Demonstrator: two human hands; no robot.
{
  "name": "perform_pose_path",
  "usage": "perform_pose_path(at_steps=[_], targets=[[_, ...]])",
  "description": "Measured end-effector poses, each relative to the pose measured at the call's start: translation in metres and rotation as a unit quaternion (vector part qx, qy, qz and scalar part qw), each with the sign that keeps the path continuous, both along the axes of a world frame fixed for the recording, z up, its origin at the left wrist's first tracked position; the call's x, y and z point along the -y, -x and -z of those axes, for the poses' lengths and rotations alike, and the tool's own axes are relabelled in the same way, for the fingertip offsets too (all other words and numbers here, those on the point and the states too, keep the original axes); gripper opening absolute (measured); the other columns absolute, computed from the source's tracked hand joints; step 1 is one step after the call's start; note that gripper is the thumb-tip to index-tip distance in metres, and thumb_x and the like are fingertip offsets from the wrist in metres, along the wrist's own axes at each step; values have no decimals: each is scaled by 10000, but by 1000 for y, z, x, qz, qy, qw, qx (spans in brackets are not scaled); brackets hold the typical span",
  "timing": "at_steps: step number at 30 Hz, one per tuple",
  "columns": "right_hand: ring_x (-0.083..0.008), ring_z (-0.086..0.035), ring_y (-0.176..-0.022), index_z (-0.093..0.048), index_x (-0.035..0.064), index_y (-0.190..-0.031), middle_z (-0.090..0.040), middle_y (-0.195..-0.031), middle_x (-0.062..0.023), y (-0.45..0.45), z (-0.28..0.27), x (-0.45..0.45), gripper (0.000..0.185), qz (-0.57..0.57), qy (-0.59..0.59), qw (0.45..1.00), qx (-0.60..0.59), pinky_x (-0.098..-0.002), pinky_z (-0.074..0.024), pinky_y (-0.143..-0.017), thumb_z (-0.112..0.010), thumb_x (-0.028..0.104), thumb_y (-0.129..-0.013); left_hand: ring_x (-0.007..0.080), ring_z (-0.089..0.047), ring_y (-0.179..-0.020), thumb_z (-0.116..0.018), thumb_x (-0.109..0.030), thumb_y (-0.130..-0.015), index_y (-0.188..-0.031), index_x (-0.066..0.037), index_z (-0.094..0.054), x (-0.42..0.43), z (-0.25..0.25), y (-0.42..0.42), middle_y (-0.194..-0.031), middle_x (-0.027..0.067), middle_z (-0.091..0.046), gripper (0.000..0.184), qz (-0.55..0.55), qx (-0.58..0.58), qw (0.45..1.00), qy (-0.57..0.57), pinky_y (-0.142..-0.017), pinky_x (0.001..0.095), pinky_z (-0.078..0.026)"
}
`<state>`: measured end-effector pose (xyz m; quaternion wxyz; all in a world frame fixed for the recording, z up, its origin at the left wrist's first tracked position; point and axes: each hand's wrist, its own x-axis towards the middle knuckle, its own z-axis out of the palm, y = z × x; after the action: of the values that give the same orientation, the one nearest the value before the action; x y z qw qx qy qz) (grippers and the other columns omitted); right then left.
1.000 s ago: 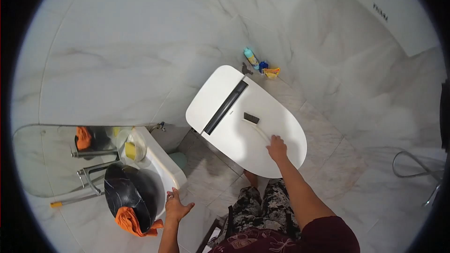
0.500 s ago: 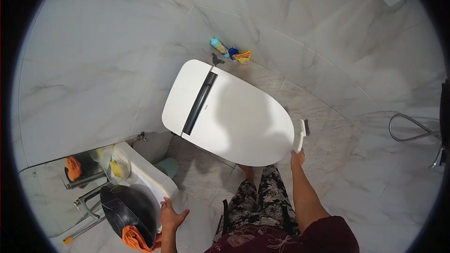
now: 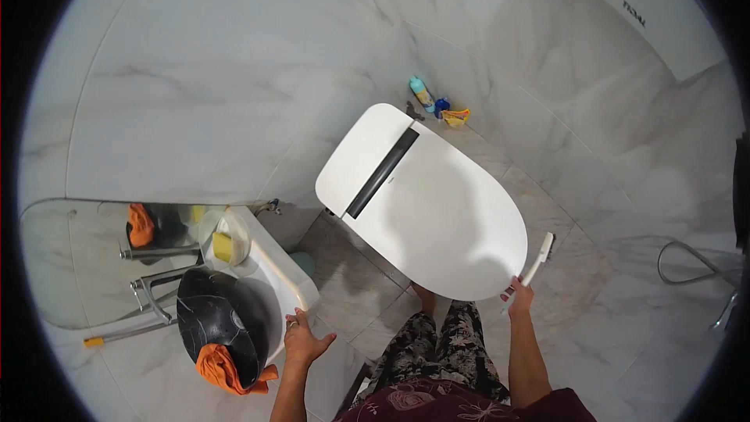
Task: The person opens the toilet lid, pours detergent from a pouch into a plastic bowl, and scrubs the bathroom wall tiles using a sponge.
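Holding a white brush (image 3: 541,260) at the lower right of the frame, the right hand (image 3: 519,297) has its grip curled round the handle, just beside the round front of the big white toilet (image 3: 445,203) in the middle. I can see the left hand (image 3: 305,342) at the lower left, its grip spread out and only touching the white surface (image 3: 301,281) near a black bowl (image 3: 209,305) with an orange cloth (image 3: 221,366) on it.
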<state>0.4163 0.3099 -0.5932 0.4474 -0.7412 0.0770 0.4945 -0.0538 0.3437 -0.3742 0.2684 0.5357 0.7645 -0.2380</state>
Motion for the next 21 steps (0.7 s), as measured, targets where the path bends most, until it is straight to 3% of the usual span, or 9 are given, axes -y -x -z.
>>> perform_pose_path(at_steps=[5, 11, 14, 18, 21], targets=[[-114, -506, -551, -490, 112, -894, -519, -693, 3, 11, -145, -24, 137, -135, -98, 986, -13, -268, -390, -421, -603, 127, -818, 458, -287, -1246, -719, -501, -605, -1312, 134, -191, 6, 1, 6, -1251, 358, -370, 1087, -2, 4, 1000, -18, -1047, 400, -255], [-118, -516, -523, -489, 38, -838, -530, -678, -25, 89, -258, -119, 135, -184, -251, 946, -86, -244, -420, -435, -611, 53, -784, 457, -290, -1241, -727, -503, -591, -1306, 129, -215, 12, 5, 11, -1257, 346, -368, 1082, -26, 12, 998, -49, -1036, 426, -270], [-124, -558, -559, -501, 37, -816, -550, -685, -43, 144, -289, -185, 122, -250, -332, 908, -61, -229, -410, -457, -615, 74, -792, 462, -289, -1236, -732, -496, -590, -1311, 112, -223, 19, 11, 11, -1260, 337, -368, 1072, -34, 7, 997, -72, -1008, 452, -307], [-106, -553, -541, -512, 86, -772, -560, -626, -16, 224, -320, -278, 206, -343, -400, 848, -51, -223, -364, -438, -667, 220, -782, 456, -293, -1235, -732, -488, -595, -1319, 89, -236, 17, 6, 8, -1251, 334, -377, 1050, -53, 4, 996, -77, -986, 458, -333], [-87, -535, -488, -527, 81, -783, -567, -628, -8, 270, -325, -331, 228, -361, -395, 844, -39, -212, -350, -398, -699, 228, -758, 453, -298, -1235, -728, -484, -603, -1316, 85, -252, 15, 3, 5, -1254, 337, -374, 1030, -70, -6, 994, -83, -980, 456, -338]])
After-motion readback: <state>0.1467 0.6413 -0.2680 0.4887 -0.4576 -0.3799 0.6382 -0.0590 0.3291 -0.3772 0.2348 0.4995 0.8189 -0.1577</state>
